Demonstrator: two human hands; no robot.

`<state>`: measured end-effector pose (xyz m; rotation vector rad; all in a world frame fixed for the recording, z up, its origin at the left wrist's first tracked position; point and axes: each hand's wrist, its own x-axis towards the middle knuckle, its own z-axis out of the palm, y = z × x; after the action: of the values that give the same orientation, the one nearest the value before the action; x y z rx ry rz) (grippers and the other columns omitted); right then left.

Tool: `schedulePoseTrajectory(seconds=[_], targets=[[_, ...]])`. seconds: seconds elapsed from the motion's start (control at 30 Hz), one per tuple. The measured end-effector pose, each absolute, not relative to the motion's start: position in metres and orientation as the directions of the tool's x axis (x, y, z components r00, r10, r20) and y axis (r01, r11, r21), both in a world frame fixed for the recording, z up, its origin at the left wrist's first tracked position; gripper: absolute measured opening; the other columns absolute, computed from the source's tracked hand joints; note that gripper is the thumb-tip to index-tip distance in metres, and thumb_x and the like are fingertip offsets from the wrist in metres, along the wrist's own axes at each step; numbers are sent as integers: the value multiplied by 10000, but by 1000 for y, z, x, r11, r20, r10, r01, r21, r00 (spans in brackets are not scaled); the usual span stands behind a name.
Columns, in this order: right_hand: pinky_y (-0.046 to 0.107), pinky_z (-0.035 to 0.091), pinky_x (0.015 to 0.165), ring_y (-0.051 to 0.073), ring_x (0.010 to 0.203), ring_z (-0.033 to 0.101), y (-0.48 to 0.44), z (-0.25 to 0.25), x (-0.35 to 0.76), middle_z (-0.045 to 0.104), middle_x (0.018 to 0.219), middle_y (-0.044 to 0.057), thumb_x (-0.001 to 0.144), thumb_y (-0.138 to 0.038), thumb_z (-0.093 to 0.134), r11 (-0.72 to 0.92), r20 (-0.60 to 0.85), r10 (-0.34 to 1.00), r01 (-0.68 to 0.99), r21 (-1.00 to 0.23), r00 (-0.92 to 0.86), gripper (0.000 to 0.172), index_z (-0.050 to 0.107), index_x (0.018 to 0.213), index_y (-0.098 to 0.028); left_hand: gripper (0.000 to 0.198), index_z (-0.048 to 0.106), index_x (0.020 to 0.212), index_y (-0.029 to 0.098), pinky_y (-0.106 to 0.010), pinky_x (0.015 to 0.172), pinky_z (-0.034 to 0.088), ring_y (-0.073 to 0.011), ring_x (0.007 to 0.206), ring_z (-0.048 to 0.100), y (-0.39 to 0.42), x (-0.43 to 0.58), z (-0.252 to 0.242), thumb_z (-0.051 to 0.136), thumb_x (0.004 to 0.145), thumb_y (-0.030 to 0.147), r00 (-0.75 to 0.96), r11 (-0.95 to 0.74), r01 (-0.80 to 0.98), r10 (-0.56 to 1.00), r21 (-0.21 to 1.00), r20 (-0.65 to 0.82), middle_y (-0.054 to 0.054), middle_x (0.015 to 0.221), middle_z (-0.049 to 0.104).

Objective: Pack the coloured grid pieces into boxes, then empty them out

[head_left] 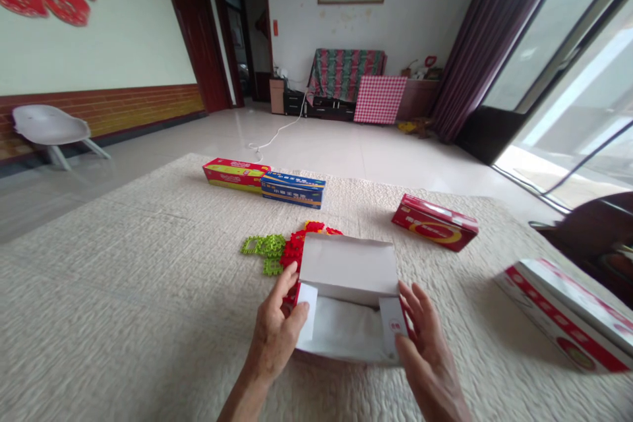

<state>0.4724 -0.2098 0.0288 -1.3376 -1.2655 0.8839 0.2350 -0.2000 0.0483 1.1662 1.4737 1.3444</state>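
— White cardboard carton [346, 316] lying open on a quilted cover [123, 277]: which way is it pointing?

— Its mouth is facing upward, its lid is standing along the far side, and its long axis is running crosswise to the person.

— And the grips?

— Both are open: the left hand [274, 336] is resting against the left flap [307, 313], the right hand [425, 349] against the right flap [393, 326].

— Any room to move?

— Green and red plastic links [284, 249] are sitting just behind the lid; bare cover is stretching left, and a red box [435, 223] is lying well apart to the right.
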Motion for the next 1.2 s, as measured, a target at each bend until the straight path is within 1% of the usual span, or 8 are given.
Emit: schedulePoseTrajectory(seconds=[0.17,0.3,0.47,0.53,0.73,0.9,1.03,1.2], targets=[[429,529,891,300,1310,491,-212,33,471,458,1463,116,859,-334,521,71,105,979,189,-979,172,628,314,1452,-351,607,526,1370,181,-295,890,529,-240,1181,620,-199,237,48,622,775,250,-278,32,70,961,997,-11,-99,1303,654],[477,491,980,319,1321,472,-216,39,474,472,1419,103,839,-401,600,145,184,977,288,-946,111,526,448,1339,-339,468,617,1262,204,-307,949,504,-215,1115,649,-199,234,47,653,802,280,-242,-40,117,968,992,67,-57,1220,702],[525,460,1033,356,1397,369,-223,51,481,273,1572,69,751,-484,723,168,159,986,347,-923,-54,628,435,1298,-373,468,629,1236,203,-298,940,517,-212,1090,668,-201,231,49,672,770,226,-204,-105,188,968,977,143,-58,1202,714],[522,467,1031,362,1422,335,-225,54,482,219,1608,62,749,-533,717,141,118,989,325,-935,-89,662,413,1317,-383,461,629,1236,201,-290,892,540,-214,1072,678,-201,231,50,662,776,228,-202,-97,179,970,979,133,-62,1220,708],[474,489,1021,336,1424,350,-225,54,483,308,1583,67,830,-539,635,86,86,996,341,-936,-16,488,485,1255,-351,490,625,1259,191,-276,773,575,-214,974,710,-201,235,50,680,780,278,-213,-3,-7,977,1000,1,-70,1169,731],[548,346,1126,337,1424,339,-224,46,486,335,1567,75,825,-525,647,133,136,990,423,-896,-23,514,494,1275,-329,449,679,1208,182,-325,898,547,-239,1063,681,-197,235,43,665,806,380,-243,20,-192,968,981,-67,-85,1182,725],[523,388,1102,329,1420,341,-223,43,487,324,1561,67,825,-516,655,146,145,989,410,-900,-32,509,495,1274,-337,422,711,1163,189,-368,1021,476,-260,1183,619,-197,234,40,642,828,437,-283,5,-198,957,980,-62,-85,1219,709],[521,392,1097,331,1411,347,-221,41,488,307,1561,69,837,-497,654,153,145,988,393,-907,-49,503,483,1283,-340,463,696,1179,192,-362,997,483,-252,1166,621,-201,235,44,544,893,523,-287,1,-140,957,990,-42,-80,1222,705]])
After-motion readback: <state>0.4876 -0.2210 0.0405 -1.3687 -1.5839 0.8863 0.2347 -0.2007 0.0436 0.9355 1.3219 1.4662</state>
